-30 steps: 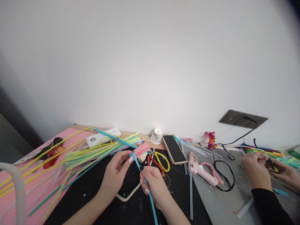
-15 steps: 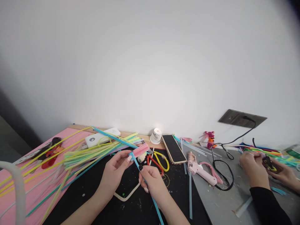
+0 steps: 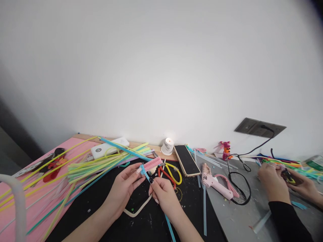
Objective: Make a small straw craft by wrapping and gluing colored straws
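My left hand (image 3: 124, 190) pinches the end of a small pink bundle of cut straw pieces (image 3: 152, 163), held just above the black mat (image 3: 106, 205). My right hand (image 3: 164, 195) is closed on a blue straw strip (image 3: 169, 228) that runs from under my wrist up to the bundle and wraps round its end. Both hands meet near the middle of the mat, fingertips almost touching.
A heap of long neon straws (image 3: 101, 161) lies left over a pink sheet (image 3: 15, 215). Scissors (image 3: 171, 173), a phone (image 3: 186, 160), a paper cup (image 3: 168, 146), a power bank (image 3: 108, 148) and a pink glue gun (image 3: 217, 185) lie nearby. Another person's hands (image 3: 275, 181) work at the right.
My hands have drawn closer together and slightly lower. The pink bundle has tilted flatter, and my right hand has slid up the blue strip toward it.
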